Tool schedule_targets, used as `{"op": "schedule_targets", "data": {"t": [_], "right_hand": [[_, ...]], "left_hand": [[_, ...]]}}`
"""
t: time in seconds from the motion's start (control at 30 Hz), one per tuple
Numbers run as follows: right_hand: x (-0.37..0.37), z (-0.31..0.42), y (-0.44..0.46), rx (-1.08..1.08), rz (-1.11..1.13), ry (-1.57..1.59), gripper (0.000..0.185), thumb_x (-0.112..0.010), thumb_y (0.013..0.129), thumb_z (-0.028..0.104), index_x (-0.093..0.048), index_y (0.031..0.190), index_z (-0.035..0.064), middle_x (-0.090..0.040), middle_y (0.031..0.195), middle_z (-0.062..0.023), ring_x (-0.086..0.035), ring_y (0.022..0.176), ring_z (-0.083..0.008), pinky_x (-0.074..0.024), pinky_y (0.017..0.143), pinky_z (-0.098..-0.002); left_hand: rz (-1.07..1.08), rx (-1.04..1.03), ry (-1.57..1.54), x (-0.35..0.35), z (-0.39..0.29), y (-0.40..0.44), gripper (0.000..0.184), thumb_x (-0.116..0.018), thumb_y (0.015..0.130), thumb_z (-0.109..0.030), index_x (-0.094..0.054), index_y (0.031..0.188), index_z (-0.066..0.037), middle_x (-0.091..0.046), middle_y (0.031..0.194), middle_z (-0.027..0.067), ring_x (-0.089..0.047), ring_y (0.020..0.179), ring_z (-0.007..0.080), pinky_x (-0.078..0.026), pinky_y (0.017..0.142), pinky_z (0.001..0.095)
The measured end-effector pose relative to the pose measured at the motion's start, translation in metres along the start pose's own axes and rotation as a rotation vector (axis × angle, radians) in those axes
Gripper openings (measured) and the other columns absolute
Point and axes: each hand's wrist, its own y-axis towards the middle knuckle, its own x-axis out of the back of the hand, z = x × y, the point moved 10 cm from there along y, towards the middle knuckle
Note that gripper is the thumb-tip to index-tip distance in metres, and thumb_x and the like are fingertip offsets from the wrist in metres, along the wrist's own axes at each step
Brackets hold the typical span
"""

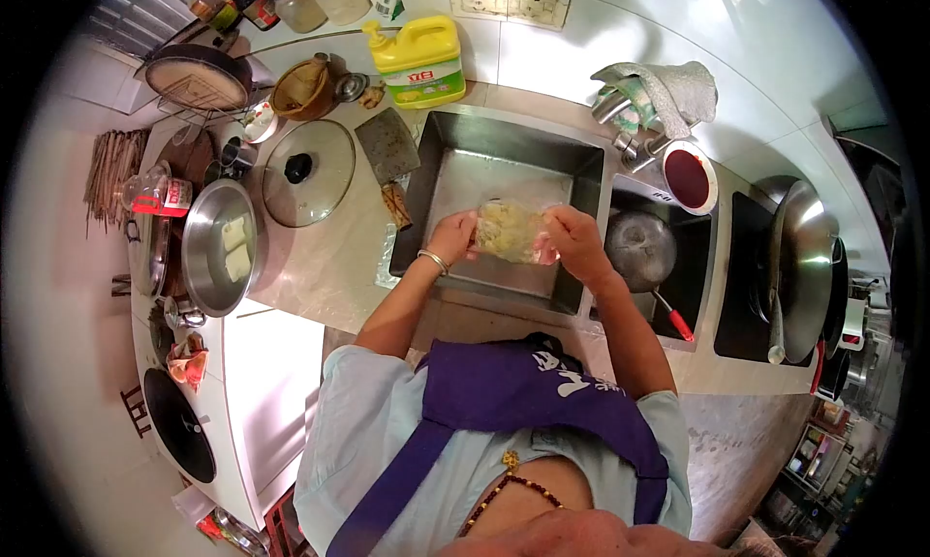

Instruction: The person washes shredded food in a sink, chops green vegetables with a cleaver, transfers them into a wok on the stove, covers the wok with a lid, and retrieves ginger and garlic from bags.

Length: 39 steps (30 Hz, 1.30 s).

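A clear plastic bag with pale yellowish contents (510, 230) is stretched between my two hands over the large steel sink basin (470, 174). What the contents are I cannot make out. My left hand (455, 237), with a bangle at its wrist, grips the bag's left end. At the opposite end, my right hand (577, 242) has its fingers closed on the bag. A cleaver (387, 145) lies on the counter left of the basin, its wooden handle toward me. In the smaller basin on the right sits a round metal ladle or pan (640, 251) with a red-tipped handle.
Left on the counter are a glass lid (325, 174) and a steel bowl (201, 262) with white blocks inside. Behind the sink stands a yellow detergent jug (418, 63). A bowl of dark red liquid (689, 177) rests near the faucet; a wok (804, 276) is far right.
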Motion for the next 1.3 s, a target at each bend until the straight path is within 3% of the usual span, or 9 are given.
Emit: {"op": "schedule_targets", "data": {"t": [0.07,0.17,0.4,0.5,0.83,0.97,1.1,1.13,1.3], "right_hand": [[0.015,-0.002,-0.006,-0.049,-0.058,0.115,0.018,-0.050,0.090,0.017,-0.055,0.081,0.0027,-0.060,0.064,-0.0081,-0.054,0.045,-0.0117,-0.0438,0.042,-0.0225],[0.037,-0.011,-0.012,-0.107,-0.144,0.161,0.017,-0.051,0.090,0.017,-0.054,0.081,0.0030,-0.059,0.063,-0.0073,-0.053,0.045,-0.0111,-0.0413,0.041,-0.0225],[0.073,-0.036,-0.033,-0.143,-0.252,0.503,0.020,-0.055,0.089,0.020,-0.050,0.076,0.0065,-0.051,0.058,-0.0025,-0.042,0.040,-0.0095,-0.0352,0.038,-0.0232],[0.064,-0.008,-0.028,-0.012,-0.163,0.789,0.020,-0.055,0.090,0.021,-0.050,0.077,0.0066,-0.049,0.057,-0.0008,-0.040,0.040,-0.0083,-0.0329,0.038,-0.0226],[0.065,0.022,-0.021,0.005,-0.174,0.630,0.024,-0.053,0.091,0.026,-0.049,0.077,0.0072,-0.044,0.054,0.0014,-0.035,0.038,-0.0061,-0.0262,0.035,-0.0201],[0.062,0.109,-0.052,0.354,0.093,0.706,0.025,-0.052,0.091,0.025,-0.048,0.074,0.0073,-0.043,0.051,0.0007,-0.032,0.035,-0.0047,-0.0293,0.034,-0.0210],[0.084,0.048,-0.020,-0.005,-0.249,0.287,0.024,-0.053,0.091,0.026,-0.053,0.083,0.0033,-0.056,0.065,-0.0040,-0.054,0.051,-0.0112,-0.0448,0.048,-0.0226],[0.080,0.046,-0.018,0.019,-0.170,0.075,0.023,-0.054,0.090,0.025,-0.055,0.087,0.0027,-0.060,0.080,-0.0059,-0.061,0.073,-0.0156,-0.0497,0.062,-0.0270],[0.075,0.068,-0.024,0.233,-0.116,0.415,0.020,-0.055,0.090,0.024,-0.056,0.089,0.0043,-0.059,0.094,-0.0051,-0.058,0.092,-0.0182,-0.0486,0.078,-0.0333]], "left_hand": [[-0.235,-0.515,0.817,0.002,-0.038,-0.010,0.039,-0.039,0.091,-0.041,-0.057,0.092,-0.007,-0.061,0.086,0.0177,-0.059,0.066,0.0372,-0.049,0.062,0.0429],[-0.240,-0.281,0.912,0.038,-0.106,-0.035,0.038,-0.040,0.091,-0.035,-0.058,0.075,-0.007,-0.060,0.073,0.0152,-0.056,0.061,0.0364,-0.045,0.055,0.0446],[-0.478,-0.502,0.357,0.054,-0.179,-0.062,0.040,-0.050,0.089,-0.032,-0.054,0.060,-0.004,-0.052,0.054,0.0106,-0.051,0.051,0.0312,-0.038,0.047,0.0377],[-0.502,-0.479,0.229,0.064,-0.188,-0.065,0.040,-0.050,0.091,-0.029,-0.055,0.061,-0.002,-0.051,0.053,0.0081,-0.050,0.048,0.0193,-0.039,0.048,0.0310],[-0.475,-0.406,0.044,0.080,-0.211,-0.069,0.040,-0.048,0.093,-0.024,-0.049,0.059,-0.003,-0.044,0.050,-0.0003,-0.041,0.044,0.0081,-0.032,0.042,0.0241],[-0.511,-0.637,0.042,0.089,-0.244,-0.100,0.039,-0.049,0.093,-0.023,-0.049,0.059,-0.002,-0.044,0.050,0.0009,-0.041,0.045,0.0079,-0.032,0.044,0.0241],[-0.428,-0.530,-0.114,0.091,-0.259,-0.074,0.032,-0.052,0.091,-0.019,-0.054,0.065,0.000,-0.051,0.057,0.0020,-0.047,0.051,0.0089,-0.038,0.049,0.0242],[-0.423,-0.537,-0.175,0.091,-0.255,-0.072,0.030,-0.053,0.091,-0.018,-0.055,0.067,0.000,-0.052,0.059,0.0020,-0.048,0.053,0.0089,-0.040,0.050,0.0237],[-0.323,-0.663,-0.287,0.089,-0.229,-0.061,0.015,-0.055,0.090,-0.014,-0.059,0.089,0.000,-0.059,0.084,0.0030,-0.054,0.073,0.0094,-0.046,0.064,0.0233]]}}
